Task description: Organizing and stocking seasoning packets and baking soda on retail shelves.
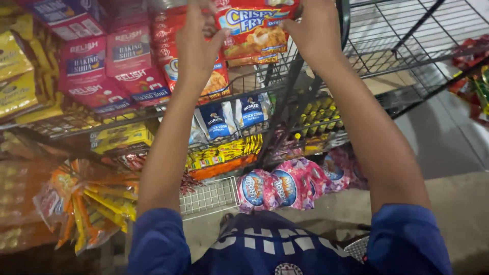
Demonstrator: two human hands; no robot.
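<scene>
Both your hands are up at the top wire shelf (244, 84); your left hand (196, 48) and right hand (313, 33) pinch one red breading-mix packet (254, 28) by its side edges, fingers curled on it; keep it level and square to the stack of packets (216, 84) beneath; I count about four pink baking-soda packs (109, 66), two blue oat bags (232, 117) and roughly three pink pouches (285, 186) lower down

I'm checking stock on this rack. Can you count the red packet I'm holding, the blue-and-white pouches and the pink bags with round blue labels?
red packet: 1
blue-and-white pouches: 2
pink bags: 3
Total: 6
</scene>
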